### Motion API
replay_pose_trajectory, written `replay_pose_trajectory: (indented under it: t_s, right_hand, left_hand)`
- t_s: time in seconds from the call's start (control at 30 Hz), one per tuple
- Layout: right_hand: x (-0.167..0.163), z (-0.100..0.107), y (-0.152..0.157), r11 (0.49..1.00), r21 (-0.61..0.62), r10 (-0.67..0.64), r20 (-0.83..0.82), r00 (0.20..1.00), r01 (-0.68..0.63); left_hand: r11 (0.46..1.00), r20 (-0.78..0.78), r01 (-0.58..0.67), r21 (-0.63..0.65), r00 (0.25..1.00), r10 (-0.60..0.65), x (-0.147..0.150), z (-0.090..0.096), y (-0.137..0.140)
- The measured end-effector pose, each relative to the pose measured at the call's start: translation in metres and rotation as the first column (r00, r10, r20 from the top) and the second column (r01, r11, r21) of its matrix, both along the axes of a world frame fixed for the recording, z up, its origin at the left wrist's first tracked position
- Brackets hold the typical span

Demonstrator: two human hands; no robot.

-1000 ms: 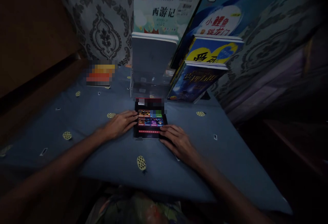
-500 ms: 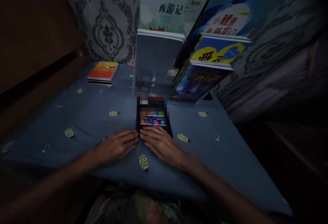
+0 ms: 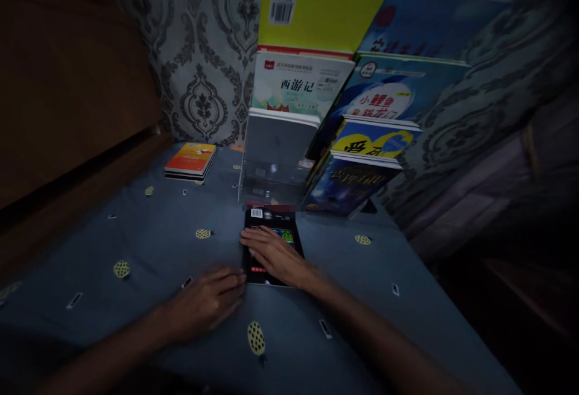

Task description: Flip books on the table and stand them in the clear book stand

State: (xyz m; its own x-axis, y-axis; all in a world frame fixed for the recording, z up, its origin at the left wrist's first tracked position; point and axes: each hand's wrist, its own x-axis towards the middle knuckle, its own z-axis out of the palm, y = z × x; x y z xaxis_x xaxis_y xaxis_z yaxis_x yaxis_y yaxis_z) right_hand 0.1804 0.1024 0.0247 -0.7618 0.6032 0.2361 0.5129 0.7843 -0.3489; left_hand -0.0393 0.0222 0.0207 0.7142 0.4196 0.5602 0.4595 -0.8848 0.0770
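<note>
A black-covered book point(image 3: 275, 277) with a barcode and small colourful pictures lies flat on the table, near the foot of a clear stand. My right hand point(image 3: 275, 256) rests across its middle with the fingers stretched out, hiding part of the pictures. At the book's lower left corner is my left hand point(image 3: 205, 301), its fingers bent and closed together on the edge; motion blurs it somewhat, and the thumb is hard to make out.
Several books stand in tiers in the clear display stand point(image 3: 242, 184), among them a yellow book point(image 3: 325, 12) and a dark blue book point(image 3: 348, 187). A small stack of orange books point(image 3: 192, 158) lies at the back left. Pineapple-patterned cloth covers the table point(image 3: 149, 238). Patterned wallpaper point(image 3: 203, 51) rises behind.
My view has tilted up, showing more of the upper books. My right hand has moved up onto the middle of the black book. My left hand's fingers have bent at its corner.
</note>
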Motion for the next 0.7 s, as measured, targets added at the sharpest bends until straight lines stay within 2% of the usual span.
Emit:
replay_pose_trajectory:
  t_s: [0.2, 0.33, 0.57, 0.7]
  right_hand:
    - [-0.004, -0.007, 0.055, 0.998, 0.036, -0.059, 0.019, 0.998, 0.059]
    - [-0.006, -0.008, 0.076, 0.992, 0.021, -0.128, -0.006, 0.992, 0.128]
    - [-0.008, -0.014, 0.072, 0.99, 0.015, -0.142, 0.04, 0.989, 0.142]
    - [0.004, -0.019, 0.062, 0.986, 0.035, -0.165, 0.024, 0.986, 0.164]
  left_hand:
    - [1.0, -0.014, 0.0, -0.022, 1.0, 0.0, 0.001, 0.0, 0.0]
    - [1.0, -0.013, -0.012, -0.011, 1.0, 0.011, 0.001, 0.003, 0.0]
    - [1.0, -0.034, -0.03, 0.004, 0.999, 0.03, 0.001, 0.006, 0.0]
    - [1.0, -0.02, -0.006, -0.011, 1.0, 0.005, 0.001, 0.005, 0.0]
